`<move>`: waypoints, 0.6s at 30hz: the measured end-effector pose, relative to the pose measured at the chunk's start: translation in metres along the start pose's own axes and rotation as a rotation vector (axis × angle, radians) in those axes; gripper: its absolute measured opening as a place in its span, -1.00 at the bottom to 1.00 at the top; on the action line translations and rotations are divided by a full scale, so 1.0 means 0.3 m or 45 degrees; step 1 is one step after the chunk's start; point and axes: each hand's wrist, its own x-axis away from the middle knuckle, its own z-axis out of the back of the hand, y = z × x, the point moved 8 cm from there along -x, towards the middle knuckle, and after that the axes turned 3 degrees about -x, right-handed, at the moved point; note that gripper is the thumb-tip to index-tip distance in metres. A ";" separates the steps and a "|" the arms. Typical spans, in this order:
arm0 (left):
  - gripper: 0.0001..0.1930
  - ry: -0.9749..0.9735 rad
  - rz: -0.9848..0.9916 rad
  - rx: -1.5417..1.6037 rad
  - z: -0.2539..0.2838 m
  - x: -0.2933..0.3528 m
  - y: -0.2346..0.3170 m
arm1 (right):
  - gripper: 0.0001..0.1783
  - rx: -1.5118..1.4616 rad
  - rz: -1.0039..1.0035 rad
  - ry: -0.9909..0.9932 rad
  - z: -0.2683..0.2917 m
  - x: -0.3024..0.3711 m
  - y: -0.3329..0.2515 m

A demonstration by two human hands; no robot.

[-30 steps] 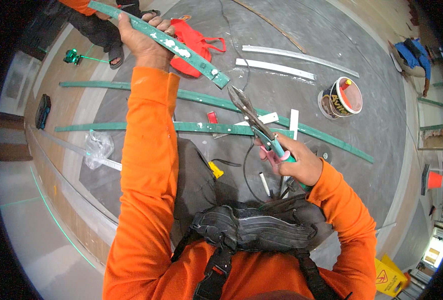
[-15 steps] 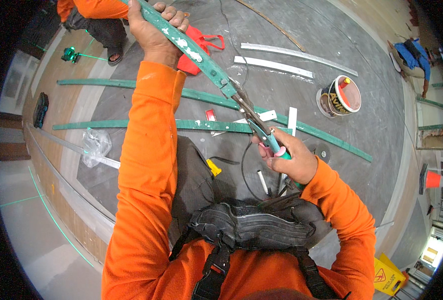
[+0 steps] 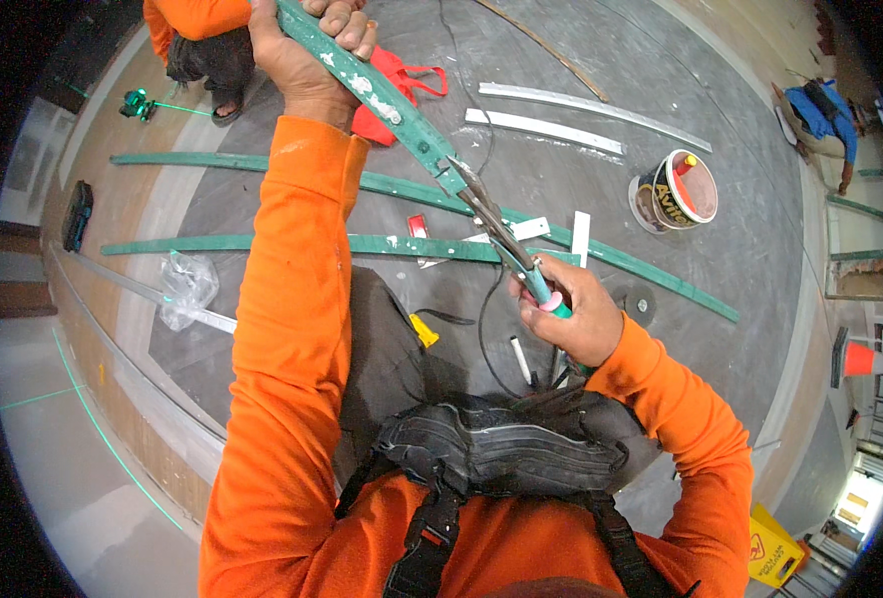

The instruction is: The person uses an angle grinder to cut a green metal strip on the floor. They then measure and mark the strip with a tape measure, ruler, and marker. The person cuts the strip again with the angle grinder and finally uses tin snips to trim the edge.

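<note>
My left hand (image 3: 312,62) is closed around a green metal channel (image 3: 370,92) spotted with white, held raised and slanting down to the right. In my right hand (image 3: 581,317) are tin snips (image 3: 498,227) with green and pink grips, fingers wrapped round the handles. Their jaws meet the channel's lower end; whether the metal is cut through cannot be made out. Below on the floor lie two long green channels, a farther one (image 3: 661,274) and a nearer one (image 3: 177,244). A white-bladed square with a red part (image 3: 418,227) lies by the nearer one.
White metal strips (image 3: 546,130), a red bag (image 3: 387,90) and a bucket (image 3: 669,199) stand or lie beyond. Close to me are a yellow tool (image 3: 424,331), a marker (image 3: 520,357) and clear plastic (image 3: 190,289). Co-workers' figures (image 3: 212,60) appear at upper left and right; a cone (image 3: 865,359) stands right.
The snips' handles have drawn closer together in my right hand, and the jaws have turned slightly. My left hand keeps its hold. The co-worker at upper left has shifted a little.
</note>
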 end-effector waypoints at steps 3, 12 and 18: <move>-0.44 0.024 -0.009 -0.026 0.004 0.005 0.004 | -0.72 0.038 -0.004 0.014 0.000 -0.003 -0.008; -0.50 0.810 -0.227 -0.665 0.050 0.064 -0.014 | -0.44 0.189 0.117 0.221 0.056 -0.011 0.074; -0.46 0.310 -0.172 -0.199 0.250 0.001 0.090 | -0.39 -0.154 -0.109 -0.057 0.033 -0.004 0.100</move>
